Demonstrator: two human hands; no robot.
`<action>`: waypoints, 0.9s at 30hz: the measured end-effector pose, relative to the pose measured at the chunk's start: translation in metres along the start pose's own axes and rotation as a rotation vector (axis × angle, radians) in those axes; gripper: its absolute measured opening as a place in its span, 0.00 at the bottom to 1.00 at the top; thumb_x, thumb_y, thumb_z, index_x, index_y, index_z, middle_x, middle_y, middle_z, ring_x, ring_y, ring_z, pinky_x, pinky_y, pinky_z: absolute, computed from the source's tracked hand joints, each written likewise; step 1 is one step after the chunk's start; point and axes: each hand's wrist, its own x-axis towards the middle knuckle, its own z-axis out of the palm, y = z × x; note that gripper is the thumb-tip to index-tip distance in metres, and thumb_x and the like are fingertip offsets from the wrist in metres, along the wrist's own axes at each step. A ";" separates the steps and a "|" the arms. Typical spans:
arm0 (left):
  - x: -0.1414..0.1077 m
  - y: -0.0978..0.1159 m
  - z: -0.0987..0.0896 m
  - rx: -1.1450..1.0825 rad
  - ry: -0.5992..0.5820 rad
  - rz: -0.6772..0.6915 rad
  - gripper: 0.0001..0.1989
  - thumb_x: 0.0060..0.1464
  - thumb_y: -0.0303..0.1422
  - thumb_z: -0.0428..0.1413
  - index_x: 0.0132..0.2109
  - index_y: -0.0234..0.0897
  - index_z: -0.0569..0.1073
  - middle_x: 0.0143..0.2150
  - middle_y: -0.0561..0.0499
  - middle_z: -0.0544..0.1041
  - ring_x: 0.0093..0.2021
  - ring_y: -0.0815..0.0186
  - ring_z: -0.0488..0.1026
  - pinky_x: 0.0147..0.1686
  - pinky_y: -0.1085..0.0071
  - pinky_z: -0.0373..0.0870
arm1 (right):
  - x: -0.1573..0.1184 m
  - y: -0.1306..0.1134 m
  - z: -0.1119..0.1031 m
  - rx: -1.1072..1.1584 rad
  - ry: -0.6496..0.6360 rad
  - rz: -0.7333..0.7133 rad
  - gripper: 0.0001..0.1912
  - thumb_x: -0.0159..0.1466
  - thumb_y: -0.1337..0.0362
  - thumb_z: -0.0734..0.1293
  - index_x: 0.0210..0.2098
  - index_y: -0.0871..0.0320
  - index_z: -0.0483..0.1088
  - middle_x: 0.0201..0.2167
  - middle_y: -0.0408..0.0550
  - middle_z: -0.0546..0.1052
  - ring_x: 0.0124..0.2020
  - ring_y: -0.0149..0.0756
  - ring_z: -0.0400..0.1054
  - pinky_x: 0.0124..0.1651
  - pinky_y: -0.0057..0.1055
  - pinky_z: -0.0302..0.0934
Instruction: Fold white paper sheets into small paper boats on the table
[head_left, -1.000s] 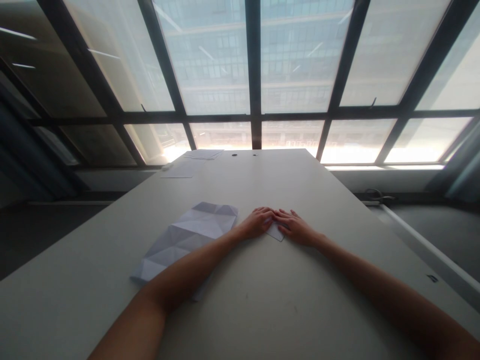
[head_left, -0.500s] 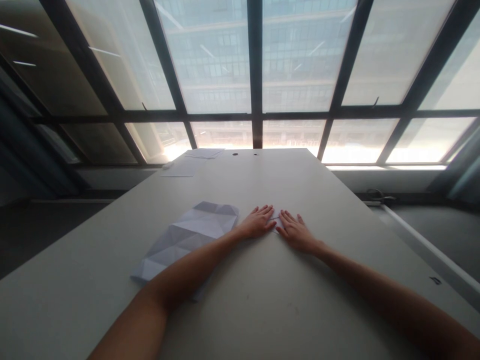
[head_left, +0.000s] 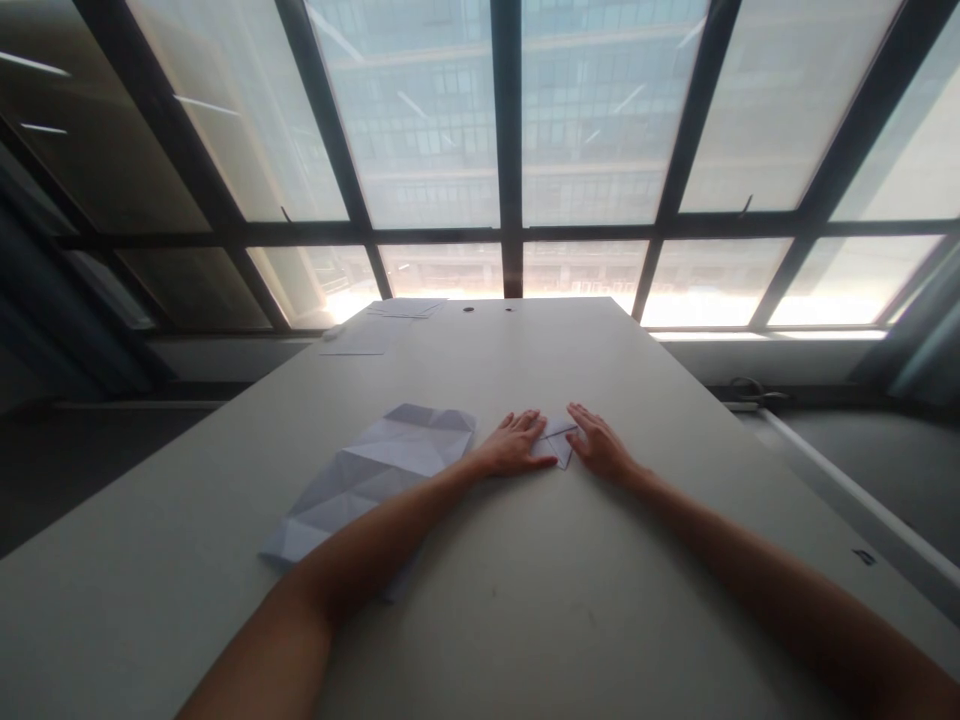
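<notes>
A small folded piece of white paper [head_left: 559, 444] lies on the white table between my hands, with crease lines and a pointed corner towards me. My left hand [head_left: 514, 443] rests flat over its left part, fingers spread, and hides that side. At the paper's right edge is my right hand [head_left: 599, 443], fingers stretched out and the thumb by the edge; whether it touches the paper I cannot tell. Left of my left forearm lies a larger creased sheet of paper [head_left: 382, 455], its near part covered by the arm.
Several flat white sheets [head_left: 354, 342] lie at the far left of the table [head_left: 480, 620]. Two dark holes [head_left: 469, 310] mark its far end. A small dark mark [head_left: 864, 557] is near the right edge. Tall windows [head_left: 420, 120] stand beyond, with curtains [head_left: 67, 300] at the side.
My right hand has moved right, off the middle of the folded paper, so more of it shows. My left hand has stayed nearly in place.
</notes>
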 end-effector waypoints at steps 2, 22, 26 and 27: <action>0.000 0.000 -0.001 -0.025 -0.015 0.016 0.46 0.59 0.62 0.45 0.72 0.36 0.50 0.73 0.37 0.48 0.73 0.51 0.44 0.69 0.53 0.35 | 0.000 0.001 -0.001 -0.001 -0.078 -0.117 0.30 0.69 0.58 0.60 0.68 0.60 0.58 0.68 0.58 0.60 0.69 0.44 0.51 0.69 0.49 0.44; -0.002 0.004 -0.015 -0.141 -0.047 0.015 0.45 0.58 0.57 0.52 0.72 0.38 0.51 0.73 0.39 0.51 0.73 0.52 0.47 0.68 0.52 0.37 | 0.004 0.016 -0.010 0.019 -0.152 -0.162 0.35 0.60 0.47 0.70 0.63 0.54 0.66 0.61 0.57 0.67 0.59 0.53 0.59 0.61 0.48 0.53; 0.000 0.001 -0.013 -0.184 -0.006 0.026 0.45 0.56 0.56 0.56 0.72 0.39 0.53 0.72 0.39 0.55 0.72 0.51 0.51 0.68 0.51 0.40 | 0.006 0.018 -0.009 0.070 -0.107 -0.165 0.34 0.57 0.50 0.73 0.60 0.55 0.69 0.58 0.58 0.70 0.57 0.51 0.62 0.61 0.46 0.55; 0.001 0.001 -0.012 -0.192 0.007 0.029 0.45 0.55 0.55 0.57 0.71 0.39 0.54 0.71 0.39 0.56 0.71 0.51 0.52 0.68 0.50 0.41 | 0.007 0.018 -0.008 0.086 -0.100 -0.167 0.34 0.57 0.50 0.74 0.59 0.56 0.70 0.57 0.58 0.70 0.57 0.51 0.63 0.60 0.46 0.57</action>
